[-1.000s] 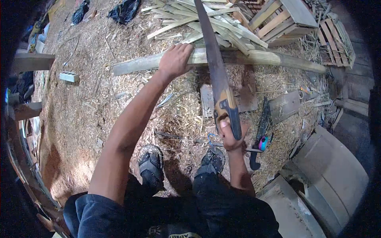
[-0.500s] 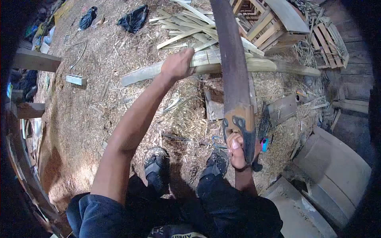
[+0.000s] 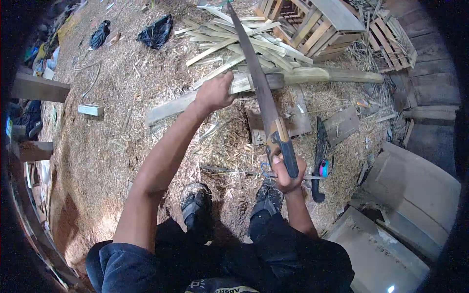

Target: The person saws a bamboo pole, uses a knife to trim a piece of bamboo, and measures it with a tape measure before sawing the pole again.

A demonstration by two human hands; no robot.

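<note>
My right hand (image 3: 289, 174) is wrapped round the wooden grip of a handsaw (image 3: 259, 88), its long dark blade pointing away and slightly left. The blade passes across a long pale wooden pole (image 3: 171, 109) in this view, just right of my left hand (image 3: 215, 92). That hand is closed over the pole's upper side, with its fingers partly hidden. Pale split strips (image 3: 234, 41) lie in a loose heap beyond the pole.
Slatted wooden crates (image 3: 317, 34) stand at the back right. A machete-like blade with a black handle (image 3: 318, 188) lies right of my right hand. Flat panels (image 3: 415, 190) lean at lower right. Black plastic bags (image 3: 155, 33) and a pale block (image 3: 91, 110) lie on the shaving-covered ground.
The saw has turned, so its blade shows narrower and its tip points further left. My right hand has shifted slightly up with it. My left hand stays on the pole.
</note>
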